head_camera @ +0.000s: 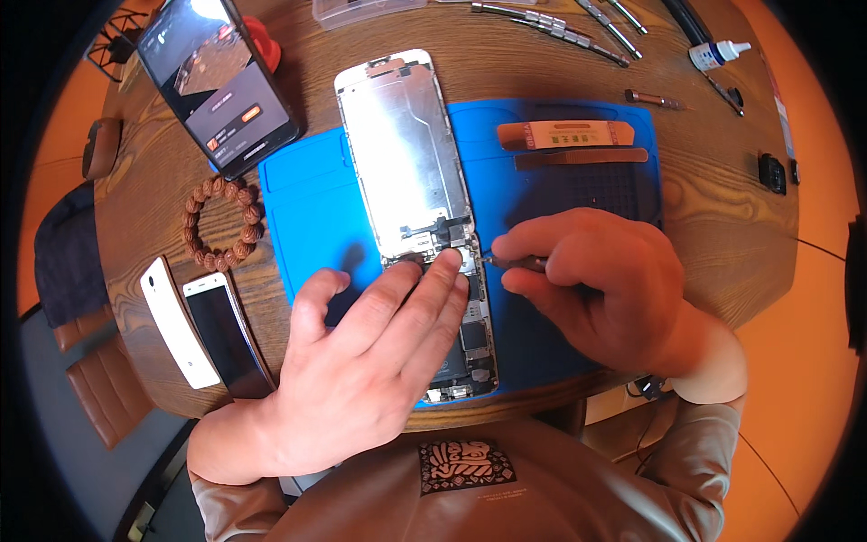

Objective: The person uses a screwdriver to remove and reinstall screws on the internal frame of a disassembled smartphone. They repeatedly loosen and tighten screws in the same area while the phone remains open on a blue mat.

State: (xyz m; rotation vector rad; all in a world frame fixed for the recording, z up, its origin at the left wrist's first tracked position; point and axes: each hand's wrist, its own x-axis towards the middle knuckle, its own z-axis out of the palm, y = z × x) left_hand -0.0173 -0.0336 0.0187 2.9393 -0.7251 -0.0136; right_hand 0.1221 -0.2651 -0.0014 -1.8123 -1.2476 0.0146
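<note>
An opened smartphone body (477, 339) lies on a blue work mat (311, 176), its circuit board and battery partly showing. Its screen assembly (406, 149) is folded back from the top end, metal inner side up. My left hand (386, 345) lies over the body, fingertips pressing near the joint between the two halves; the palm hides much of the body's left side. Between thumb and fingers of my right hand (596, 284) is a small dark screwdriver-like tool (518, 263), its tip at the body's upper right edge.
On the mat lie tweezers (582, 158) and a paper-sleeved tool (576, 135). A lit smartphone (223, 88) stands upper left, above a beaded bracelet (223, 223), a white phone cover (179, 325) and another phone (227, 332). Metal screwdriver handles (555, 27) and a small bottle (718, 54) lie beyond.
</note>
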